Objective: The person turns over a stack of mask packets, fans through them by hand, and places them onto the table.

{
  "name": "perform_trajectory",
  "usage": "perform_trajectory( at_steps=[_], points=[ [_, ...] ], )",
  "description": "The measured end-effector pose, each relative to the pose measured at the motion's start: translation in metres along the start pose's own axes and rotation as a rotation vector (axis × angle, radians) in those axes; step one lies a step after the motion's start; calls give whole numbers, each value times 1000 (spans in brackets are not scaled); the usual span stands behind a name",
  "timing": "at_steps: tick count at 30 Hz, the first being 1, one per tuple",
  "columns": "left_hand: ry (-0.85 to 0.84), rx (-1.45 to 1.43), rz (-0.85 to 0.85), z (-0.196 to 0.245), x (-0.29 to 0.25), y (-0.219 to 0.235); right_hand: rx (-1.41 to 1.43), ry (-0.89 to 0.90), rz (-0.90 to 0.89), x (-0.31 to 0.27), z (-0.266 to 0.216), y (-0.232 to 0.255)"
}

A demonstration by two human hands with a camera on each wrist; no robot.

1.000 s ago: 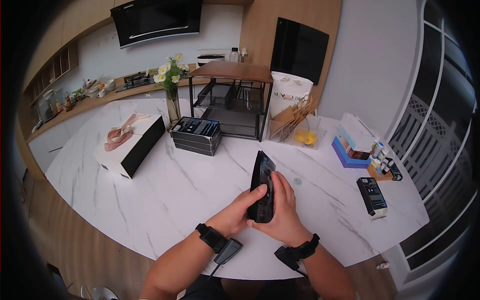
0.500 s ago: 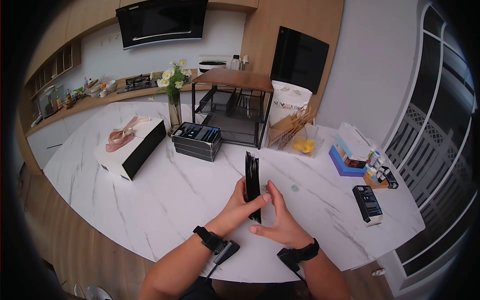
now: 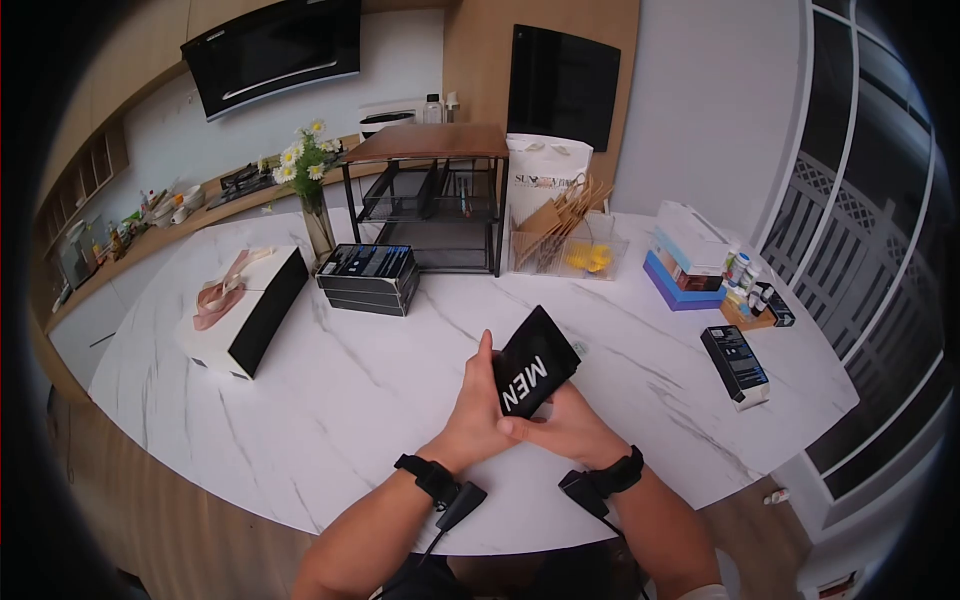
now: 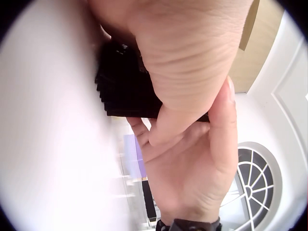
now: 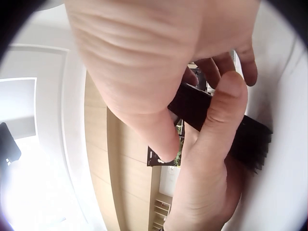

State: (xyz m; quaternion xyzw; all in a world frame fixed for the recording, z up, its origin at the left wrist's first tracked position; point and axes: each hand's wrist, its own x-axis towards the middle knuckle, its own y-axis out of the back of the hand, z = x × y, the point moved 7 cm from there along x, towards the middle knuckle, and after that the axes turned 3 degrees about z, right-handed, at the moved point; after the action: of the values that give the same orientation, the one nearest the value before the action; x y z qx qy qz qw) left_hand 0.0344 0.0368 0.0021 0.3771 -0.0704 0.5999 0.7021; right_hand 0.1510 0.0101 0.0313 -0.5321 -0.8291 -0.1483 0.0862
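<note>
Table (image 3: 330, 420): white, grey-veined; the black packets (image 3: 530, 362) I hold over it mark the clock's centre.
Rack (image 3: 430, 145): brown top, black frame; eleven o'clock.
White box (image 3: 250, 308): pink ribbon, black side; between nine and ten.
Stack of dark boxes (image 3: 367, 285): ten o'clock, just before the rack.
Single dark box (image 3: 735, 360): lying flat, three o'clock.
My left hand (image 3: 475, 410): eight o'clock, clamped on the packets.
My right hand (image 3: 580, 430): five o'clock, likewise clamped, thumb across their near end.
Packets: layered pile, white "MEN" lettering, between both hands, far end toward one o'clock.
</note>
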Motion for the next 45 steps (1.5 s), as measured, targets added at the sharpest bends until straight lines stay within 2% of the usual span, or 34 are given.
perform_trajectory(
  at_steps=[1, 7, 10, 14, 17, 20, 22, 23, 26, 29, 31, 33, 34, 36, 37, 38, 40, 41, 42, 44, 45],
  points=[
    [-28, 23, 23, 2, 1, 0, -41, 87, 52, 0, -8, 0],
    [12, 32, -6, 17, 4, 6, -166, -49, 191, -4, 14, 13],
    [6, -9, 2, 15, 3, 4, -159, 32, 222, -5, 3, 10],
    [-22, -32, 69, 20, 2, 8, -129, 27, 183, -5, 3, 3],
    [18, -55, 63, 16, 1, 8, -48, -14, 154, -4, 6, 0],
    [25, -105, 138, 23, 3, 15, -65, -34, 119, -2, 0, 1],
    [92, -418, 187, 24, 4, 16, -93, 92, 129, -4, -5, 2],
    [76, -284, 156, 6, 1, 11, -92, 92, 132, -5, -7, 2],
    [70, -219, 82, -9, -5, 0, -35, 13, 100, -3, -7, -2],
    [54, -170, 49, -11, -4, 0, -23, -41, 74, -4, -5, -5],
    [61, -166, 33, -5, -1, 6, 3, 13, 80, -4, -3, -2],
    [275, -511, -28, -6, 2, 11, -55, 103, 130, -3, 3, 7],
    [269, -507, -29, -2, 5, 19, -54, 111, 132, -2, 10, 10],
    [591, -1066, -221, 0, 0, 11, -42, -20, 401, -4, 26, 32],
    [540, -1130, -242, 8, -1, 14, 57, -91, 436, -3, 29, 35],
    [530, -1122, -244, 9, -1, 17, 59, -79, 438, 0, 31, 39],
    [534, -1392, -429, 22, -4, 12, 340, -234, 273, 7, 44, 28],
    [534, -1358, -431, 25, -5, 12, 465, -331, 129, 8, 45, 20],
    [536, -1355, -439, 25, -5, 13, 468, -328, 135, 9, 35, 15],
    [635, -1451, -365, 18, -4, 13, 406, -235, 15, 16, 15, -5],
    [682, -1505, -320, 15, -5, 11, 446, -242, 37, 17, 15, -3]
  ],
)
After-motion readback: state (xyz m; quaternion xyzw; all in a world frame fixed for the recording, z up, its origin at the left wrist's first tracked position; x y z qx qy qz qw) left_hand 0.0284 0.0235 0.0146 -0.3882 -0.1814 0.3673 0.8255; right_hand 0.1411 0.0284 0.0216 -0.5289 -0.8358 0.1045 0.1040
